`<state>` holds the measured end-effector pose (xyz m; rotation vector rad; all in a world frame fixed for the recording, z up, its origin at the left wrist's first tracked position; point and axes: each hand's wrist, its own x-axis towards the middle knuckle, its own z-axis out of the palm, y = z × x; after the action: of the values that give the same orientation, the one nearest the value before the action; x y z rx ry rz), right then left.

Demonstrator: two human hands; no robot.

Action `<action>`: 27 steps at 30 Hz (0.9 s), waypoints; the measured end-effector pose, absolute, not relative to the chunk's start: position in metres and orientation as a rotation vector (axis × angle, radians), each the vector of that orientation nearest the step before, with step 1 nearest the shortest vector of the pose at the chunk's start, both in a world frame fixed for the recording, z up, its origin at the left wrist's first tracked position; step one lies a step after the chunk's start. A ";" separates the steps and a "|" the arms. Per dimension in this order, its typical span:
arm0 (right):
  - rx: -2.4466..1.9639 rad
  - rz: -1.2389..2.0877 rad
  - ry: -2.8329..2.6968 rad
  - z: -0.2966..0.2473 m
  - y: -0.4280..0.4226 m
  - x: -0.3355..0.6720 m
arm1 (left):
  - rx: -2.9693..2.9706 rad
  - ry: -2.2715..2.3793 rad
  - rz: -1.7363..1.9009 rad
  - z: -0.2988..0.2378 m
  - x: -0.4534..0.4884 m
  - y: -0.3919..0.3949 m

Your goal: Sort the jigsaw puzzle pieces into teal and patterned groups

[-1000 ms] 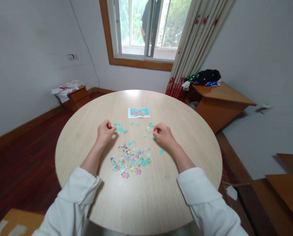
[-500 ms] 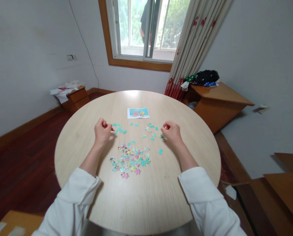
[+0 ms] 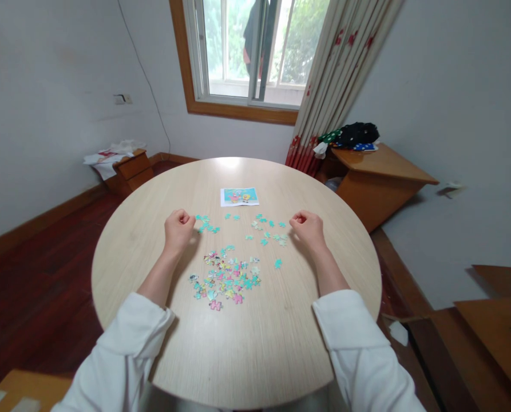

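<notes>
Beside a group of turquoise jigsaw puzzle pieces, my left hand is curled closed, and nothing shows in its fingers. My right hand is closed too, just right of a looser group of turquoise and pale puzzle pieces; I see nothing in it. Between my forearms lies a pile of pink, yellow, white and turquoise puzzle pieces. One turquoise piece lies apart, right of the pile. A small picture sheet with cartoon figures on blue lies flat beyond the pieces.
The pieces lie on a round pale wooden table. Behind it are a window and a patterned curtain. A wooden cabinet with cloths on it stands at the right, and a small drawer unit at the left.
My right hand has moved right, off the pieces, and a turquoise piece beside it now shows. My left hand has drawn its fingers in and moved slightly away from its pieces.
</notes>
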<state>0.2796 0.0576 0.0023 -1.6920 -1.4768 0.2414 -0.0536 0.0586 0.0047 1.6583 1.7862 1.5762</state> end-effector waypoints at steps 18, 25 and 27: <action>-1.600 0.672 -1.706 0.002 0.049 0.294 | 1.529 1.741 1.561 0.003 -0.050 0.058; -1.561 0.728 -1.814 0.001 0.049 0.285 | 1.544 1.798 1.526 0.003 -0.051 0.059; -1.576 0.704 -1.819 -0.002 0.051 0.280 | 1.557 1.796 1.506 0.001 -0.053 0.060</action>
<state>0.2799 0.0506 -0.0017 -1.5758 -1.8188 0.7039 -0.0528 0.0603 0.0012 1.5573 1.7964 1.5056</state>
